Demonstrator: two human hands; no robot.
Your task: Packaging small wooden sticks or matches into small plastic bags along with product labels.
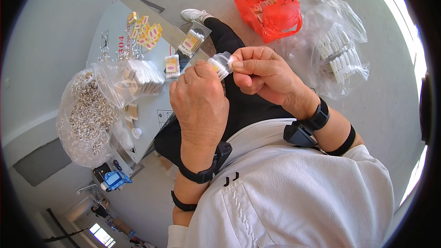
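Both hands meet above my lap around a small clear plastic box of cotton swabs (220, 63). My left hand (198, 103) grips its left side with fingers curled over it. My right hand (266, 76) pinches the right end of the box between thumb and fingers. Each wrist wears a black band with a small black device. White swab tips show through the box wall.
A grey table (115, 27) at the left holds two filled swab boxes (172, 66), small yellow packs (144, 30), a clear bag of flat packs (133, 80) and a clear bag of small pale pieces (89, 115). A red plastic bag (266, 2) and a clear bag of white items (337, 53) lie on the floor.
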